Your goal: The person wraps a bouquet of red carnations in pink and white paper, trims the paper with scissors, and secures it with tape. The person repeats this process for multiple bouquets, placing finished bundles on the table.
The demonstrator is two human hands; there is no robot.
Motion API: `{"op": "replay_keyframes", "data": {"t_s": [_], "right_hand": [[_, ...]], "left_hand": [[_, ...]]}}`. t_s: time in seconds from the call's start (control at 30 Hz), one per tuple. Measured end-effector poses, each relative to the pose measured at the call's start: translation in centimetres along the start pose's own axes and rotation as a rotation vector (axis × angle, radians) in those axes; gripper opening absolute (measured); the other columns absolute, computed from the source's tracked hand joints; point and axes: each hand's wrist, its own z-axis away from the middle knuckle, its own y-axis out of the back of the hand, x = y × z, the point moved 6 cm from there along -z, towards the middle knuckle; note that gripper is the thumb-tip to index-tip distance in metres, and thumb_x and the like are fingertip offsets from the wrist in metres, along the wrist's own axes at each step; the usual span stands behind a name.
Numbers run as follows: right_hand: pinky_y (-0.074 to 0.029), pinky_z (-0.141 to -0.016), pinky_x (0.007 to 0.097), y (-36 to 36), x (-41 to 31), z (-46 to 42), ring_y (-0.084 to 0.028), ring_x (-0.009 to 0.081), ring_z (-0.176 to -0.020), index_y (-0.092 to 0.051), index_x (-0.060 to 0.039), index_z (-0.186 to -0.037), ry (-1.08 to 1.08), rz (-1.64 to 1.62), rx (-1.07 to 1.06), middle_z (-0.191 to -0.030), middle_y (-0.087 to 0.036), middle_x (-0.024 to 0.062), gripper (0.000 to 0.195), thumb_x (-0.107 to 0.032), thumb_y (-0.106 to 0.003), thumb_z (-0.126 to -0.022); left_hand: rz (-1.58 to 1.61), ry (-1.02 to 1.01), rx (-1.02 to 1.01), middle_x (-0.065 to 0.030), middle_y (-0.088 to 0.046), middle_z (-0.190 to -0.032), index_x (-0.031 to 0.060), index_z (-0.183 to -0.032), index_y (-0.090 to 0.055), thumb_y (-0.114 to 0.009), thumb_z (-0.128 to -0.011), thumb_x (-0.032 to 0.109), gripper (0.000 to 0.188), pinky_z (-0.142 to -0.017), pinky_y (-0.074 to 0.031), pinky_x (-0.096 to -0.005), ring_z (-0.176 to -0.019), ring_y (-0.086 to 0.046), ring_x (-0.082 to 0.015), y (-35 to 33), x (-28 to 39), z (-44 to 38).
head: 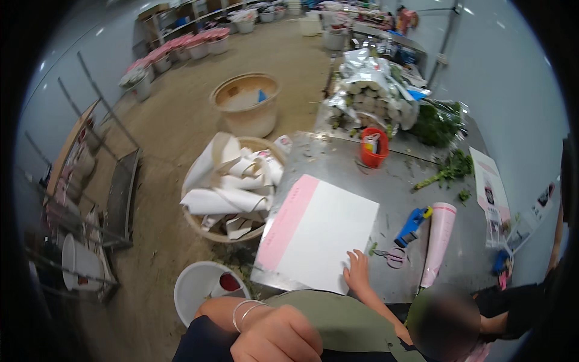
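Note:
A white paper sheet with a pink band lies flat on the metal table before me. My right hand rests at the sheet's near right edge, fingers slightly spread. My left hand, a bracelet on its wrist, is raised close to the camera with curled fingers; its palm side is hidden. Right of the sheet are pink-handled scissors and a blue tape dispenser. Beyond them lies a pink paper-wrapped bundle, a stem showing at its lower end.
Foil-wrapped flower bundles, a red cup of tools and loose greenery occupy the table's far part. Left of it stand a tub of paper sheets, a white bucket and a large tub. Another person is at right.

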Motion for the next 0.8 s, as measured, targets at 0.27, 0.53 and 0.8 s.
{"op": "replay_keyframes", "data": {"t_s": [0.27,0.53,0.8], "right_hand": [[-0.036,-0.100,0.0502,-7.5,-9.8,0.6,-0.038,0.0431,-0.121,-0.045,-0.0025,-0.128,0.183,0.038,-0.331,-0.131,-0.039,0.0250,0.058,-0.002,-0.064,-0.072],[-0.035,-0.103,0.0506,-13.3,-12.0,4.0,-0.038,0.0459,-0.123,-0.040,-0.0003,-0.134,0.225,0.176,-0.551,-0.133,-0.038,0.0295,0.071,-0.005,-0.068,-0.069],[-0.032,-0.106,0.0487,-13.0,-11.5,7.0,-0.035,0.0478,-0.125,-0.030,0.0012,-0.142,0.175,0.336,-0.673,-0.136,-0.036,0.0324,0.080,-0.006,-0.065,-0.070]], "left_hand": [[-0.288,0.015,0.360,-0.0082,-0.066,-0.074,0.0131,-0.095,-0.072,-0.048,-0.097,0.013,0.024,-0.059,-0.043,-0.0248,-0.062,-0.058,-0.0140,2.9,12.8,4.3],[-0.874,0.093,0.432,-0.0066,-0.069,-0.093,0.0149,-0.088,-0.065,-0.052,-0.091,0.025,0.017,-0.068,-0.048,-0.0336,-0.079,-0.064,-0.0200,2.2,28.9,16.4],[-1.304,1.718,1.333,-0.0091,-0.066,-0.087,0.0072,-0.110,-0.059,-0.053,-0.085,0.007,0.026,-0.070,-0.050,-0.0392,-0.080,-0.062,-0.0298,3.7,34.2,52.7]]}}
